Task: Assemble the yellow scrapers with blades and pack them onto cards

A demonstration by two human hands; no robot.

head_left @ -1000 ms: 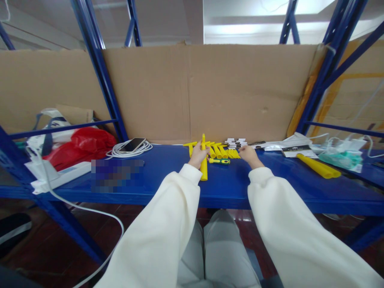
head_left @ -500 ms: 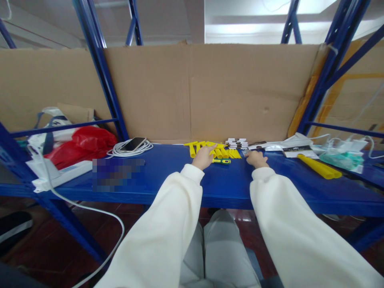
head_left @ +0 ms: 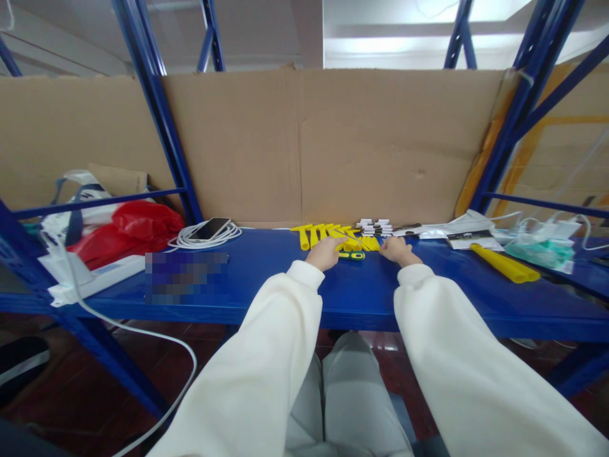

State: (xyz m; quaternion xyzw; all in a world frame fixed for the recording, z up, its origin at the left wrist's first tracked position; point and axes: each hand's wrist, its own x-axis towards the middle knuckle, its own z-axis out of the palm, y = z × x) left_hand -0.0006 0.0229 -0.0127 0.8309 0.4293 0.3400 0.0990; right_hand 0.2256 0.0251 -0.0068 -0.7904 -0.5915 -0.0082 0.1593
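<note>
My left hand (head_left: 323, 254) is at the front of a row of yellow T-shaped plastic pieces (head_left: 304, 238). Its fingers are closed at the end of one yellow T-shaped piece (head_left: 351, 244) and seem to hold it. My right hand (head_left: 398, 250) is just right of a group of small flat yellow pieces (head_left: 370, 244). Its fingertips are pinched together, pointing left; whatever is between them is too small to make out. Between the hands, a green-and-yellow screwdriver handle (head_left: 352, 256) lies on the blue shelf (head_left: 356, 285).
Behind the yellow pieces are stacked black-and-white packets (head_left: 375, 227). To the right lie white bags (head_left: 457, 225) and a long yellow tube pair (head_left: 507, 263). On the left are a phone (head_left: 212, 228) on a coiled white cable, a red bag (head_left: 137, 225) and a white power strip (head_left: 114, 270). Cardboard (head_left: 333, 146) stands behind.
My right hand has moved left toward the small flat yellow pieces, its fingers drawn together. The left hand's extended index finger has drawn back and curled.
</note>
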